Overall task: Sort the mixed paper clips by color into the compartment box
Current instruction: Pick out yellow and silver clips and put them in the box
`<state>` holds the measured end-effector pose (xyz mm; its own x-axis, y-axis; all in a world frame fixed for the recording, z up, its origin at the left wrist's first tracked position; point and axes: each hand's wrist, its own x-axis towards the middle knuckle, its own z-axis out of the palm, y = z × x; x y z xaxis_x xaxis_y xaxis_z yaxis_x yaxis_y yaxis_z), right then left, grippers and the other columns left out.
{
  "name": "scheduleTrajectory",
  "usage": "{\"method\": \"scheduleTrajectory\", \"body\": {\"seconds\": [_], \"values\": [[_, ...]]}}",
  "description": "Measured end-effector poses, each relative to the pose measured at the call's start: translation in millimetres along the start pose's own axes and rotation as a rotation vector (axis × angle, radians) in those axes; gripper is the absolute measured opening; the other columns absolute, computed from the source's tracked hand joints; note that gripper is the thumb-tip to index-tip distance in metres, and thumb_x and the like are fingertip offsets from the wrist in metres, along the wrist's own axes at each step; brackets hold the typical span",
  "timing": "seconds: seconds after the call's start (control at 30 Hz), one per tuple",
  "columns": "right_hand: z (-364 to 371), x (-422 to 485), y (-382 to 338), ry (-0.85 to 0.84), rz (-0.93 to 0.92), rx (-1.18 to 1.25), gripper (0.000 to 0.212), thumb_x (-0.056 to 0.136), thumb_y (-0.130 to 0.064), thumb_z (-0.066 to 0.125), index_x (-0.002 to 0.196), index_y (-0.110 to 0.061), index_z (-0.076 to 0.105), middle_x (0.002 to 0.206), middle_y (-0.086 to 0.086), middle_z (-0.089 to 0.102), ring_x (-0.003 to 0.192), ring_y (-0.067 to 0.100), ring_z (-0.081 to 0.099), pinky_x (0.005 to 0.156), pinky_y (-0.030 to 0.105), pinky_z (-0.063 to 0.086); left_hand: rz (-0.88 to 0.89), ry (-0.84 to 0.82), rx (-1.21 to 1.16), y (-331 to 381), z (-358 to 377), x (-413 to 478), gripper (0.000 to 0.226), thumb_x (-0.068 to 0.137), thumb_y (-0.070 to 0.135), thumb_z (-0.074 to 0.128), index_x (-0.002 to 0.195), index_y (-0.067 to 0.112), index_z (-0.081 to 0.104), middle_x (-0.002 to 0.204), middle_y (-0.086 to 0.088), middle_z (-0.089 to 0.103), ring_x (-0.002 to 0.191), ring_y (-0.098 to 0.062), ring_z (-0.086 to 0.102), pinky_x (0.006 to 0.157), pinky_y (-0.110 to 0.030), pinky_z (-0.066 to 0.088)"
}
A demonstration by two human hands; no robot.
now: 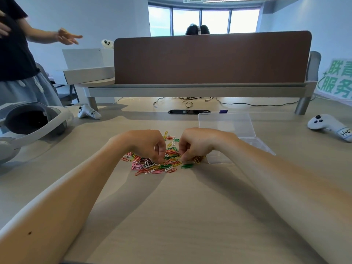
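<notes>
Coloured paper clips [152, 165] beneath curled fingertips [162, 158]

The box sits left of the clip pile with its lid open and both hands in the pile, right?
No. The head view shows the box right of the pile, not left. Its lid is open, and the left hand and right hand are in the pile.
</notes>
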<state>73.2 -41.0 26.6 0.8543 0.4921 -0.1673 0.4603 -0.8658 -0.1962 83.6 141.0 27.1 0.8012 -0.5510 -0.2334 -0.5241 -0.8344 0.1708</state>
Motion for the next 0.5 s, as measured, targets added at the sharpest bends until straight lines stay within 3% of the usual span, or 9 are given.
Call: {"method": "scheduleTrajectory", "body": {"seconds": [0.13, 0.27, 0.4, 0.5], "values": [[-3.7, -2.4, 4.7, 0.105, -0.010, 0.100, 0.006, 0.091, -0.021, 0.066, 0.085, -0.019, 0.067, 0.081, -0.005, 0.067, 0.073, 0.009, 0.061, 0.064, 0.024, 0.048, 0.010, 0.072, -0.108, -5.7, -4.1, -3.1, 0.002, 0.085, 0.018, 0.070, 0.083, 0.019, 0.071, 0.077, 0.012, 0.070, 0.071, -0.001, 0.062, 0.071, -0.017, 0.045], [-2.3, -0.5, 3.8, 0.175, -0.038, 0.188, 0.002, 0.088, -0.016, 0.070, 0.089, -0.017, 0.070, 0.080, -0.002, 0.070, 0.071, 0.011, 0.065, 0.072, 0.030, 0.055, 0.016, 0.112, -0.157, -9.5, -5.8, -3.2, 0.006, 0.083, 0.012, 0.071, 0.085, 0.018, 0.072, 0.079, 0.006, 0.074, 0.075, -0.008, 0.068, 0.079, -0.026, 0.055], [2.6, 5.8, -1.2, 0.163, -0.046, 0.129, 0.013, 0.083, -0.019, 0.075, 0.096, -0.018, 0.076, 0.077, -0.011, 0.065, 0.071, 0.004, 0.061, 0.070, 0.024, 0.051, 0.017, 0.100, -0.151, -7.1, -3.7, -3.0, 0.010, 0.079, 0.021, 0.077, 0.088, 0.022, 0.072, 0.080, 0.010, 0.073, 0.073, -0.003, 0.068, 0.075, -0.018, 0.051], [7.2, 10.1, -2.9, 0.151, -0.044, 0.072, 0.013, 0.081, -0.020, 0.077, 0.094, -0.019, 0.077, 0.085, -0.007, 0.071, 0.081, 0.008, 0.063, 0.073, 0.025, 0.052, 0.003, 0.088, -0.082, -4.0, 0.0, -2.1, 0.013, 0.078, 0.026, 0.078, 0.089, 0.024, 0.072, 0.079, 0.014, 0.071, 0.073, 0.000, 0.066, 0.074, -0.018, 0.050]]}}
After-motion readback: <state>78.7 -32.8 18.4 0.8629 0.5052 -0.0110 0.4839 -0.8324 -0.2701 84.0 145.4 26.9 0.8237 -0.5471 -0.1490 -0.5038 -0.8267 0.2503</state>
